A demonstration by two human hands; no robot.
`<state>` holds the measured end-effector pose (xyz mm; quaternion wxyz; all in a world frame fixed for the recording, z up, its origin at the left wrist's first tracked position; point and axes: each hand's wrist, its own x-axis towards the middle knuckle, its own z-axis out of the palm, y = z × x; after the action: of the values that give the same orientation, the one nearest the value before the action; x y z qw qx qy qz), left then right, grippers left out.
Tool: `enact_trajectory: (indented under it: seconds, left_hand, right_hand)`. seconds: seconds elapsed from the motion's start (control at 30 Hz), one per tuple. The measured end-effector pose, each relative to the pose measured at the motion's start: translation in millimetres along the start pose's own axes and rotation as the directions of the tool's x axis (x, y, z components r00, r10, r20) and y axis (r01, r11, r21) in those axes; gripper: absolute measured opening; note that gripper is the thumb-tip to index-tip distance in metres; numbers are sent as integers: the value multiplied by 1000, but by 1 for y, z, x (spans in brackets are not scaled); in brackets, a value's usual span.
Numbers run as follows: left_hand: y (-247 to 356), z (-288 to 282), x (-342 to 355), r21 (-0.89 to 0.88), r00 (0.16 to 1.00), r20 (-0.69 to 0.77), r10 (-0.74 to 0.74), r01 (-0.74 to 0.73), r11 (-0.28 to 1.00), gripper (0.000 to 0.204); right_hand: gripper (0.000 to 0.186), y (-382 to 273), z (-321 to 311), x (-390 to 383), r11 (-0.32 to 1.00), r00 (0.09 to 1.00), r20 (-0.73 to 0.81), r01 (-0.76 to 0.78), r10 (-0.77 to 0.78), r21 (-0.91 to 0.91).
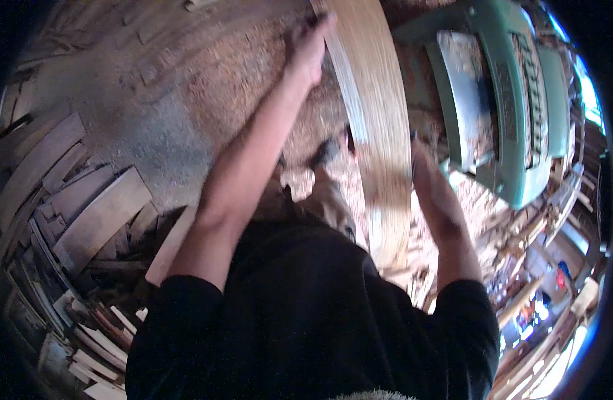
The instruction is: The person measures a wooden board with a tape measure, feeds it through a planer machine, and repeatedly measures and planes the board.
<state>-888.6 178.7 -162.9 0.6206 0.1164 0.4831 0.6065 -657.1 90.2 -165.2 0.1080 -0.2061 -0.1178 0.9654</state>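
A long pale wooden board (376, 100) runs from the top edge of the view down past my right side. Its broad face shows straight grain. My left hand (310, 53) grips the left edge of the board near its far part, with the arm stretched forward. Lower down, my right hand (430, 177) holds the board's right edge with the elbow bent. The board hides most of the right hand's fingers. Just right of the board stands a green woodworking machine (513, 113) with a shiny metal bed (463, 87).
Stacked wooden offcuts (103, 217) and thin strips (96, 347) lie at the left. Sawdust and shavings (233, 80) cover the floor around my feet (330, 153). More timber and clutter (533, 300) lie at the lower right, behind the machine.
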Motion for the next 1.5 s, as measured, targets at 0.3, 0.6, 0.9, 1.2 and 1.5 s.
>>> enact_trajectory:
  seconds: [0.3,0.6,0.9,1.2,1.5]
  left_hand:
    - [54,57,3,-121,912,289,290,-266,956,34]
    - [127,100,28,-259,767,325,554,-491,832,31]
    - [174,79,57,34,757,328,565,-608,794,30]
    - [124,23,21,402,846,455,277,-473,784,36]
    - [81,-115,-36,719,920,384,-81,-243,651,33]
  right_hand:
    - [50,-60,-1,6,824,992,-3,101,-123,-557]
    - [54,-131,13,62,508,818,-60,296,-573,-809]
    - [93,-178,105,59,324,661,84,469,-745,-822]
    - [29,-104,99,95,440,627,-190,272,-756,-856]
    - [29,1,61,114,652,605,-314,487,-732,-582]
